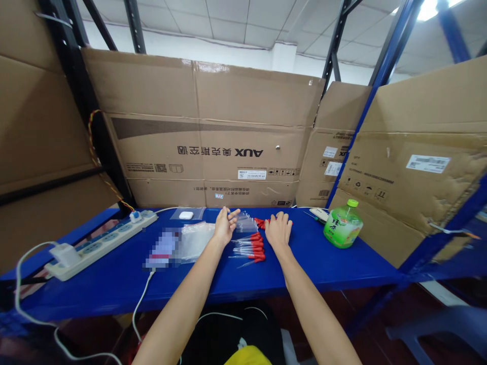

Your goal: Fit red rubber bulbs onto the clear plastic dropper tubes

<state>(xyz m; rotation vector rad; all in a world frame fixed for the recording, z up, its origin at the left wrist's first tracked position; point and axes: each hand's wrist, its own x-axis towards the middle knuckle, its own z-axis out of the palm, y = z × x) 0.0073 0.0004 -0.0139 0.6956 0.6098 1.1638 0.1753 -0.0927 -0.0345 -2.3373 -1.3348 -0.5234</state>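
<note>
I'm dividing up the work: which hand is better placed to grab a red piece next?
Probably the right hand: it's beside red pieces, while the left hand is nearer the clear pieces.

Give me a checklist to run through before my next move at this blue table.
1. Red-ended pieces laid in a row, red ends rightward: ok.
2. Clear plastic bags flat on the table, within reach left of the left hand: ok.
3. Green bottle upright, capped and apart from the right hand: ok.
4. White cable out of the way: not ok; it hangs over the front edge near the left forearm and might snag.
5. Left hand free: cannot tell; its fingers are partly curled.
6. Right hand gripping a red piece: cannot tell; its fingers are partly hidden.
</note>
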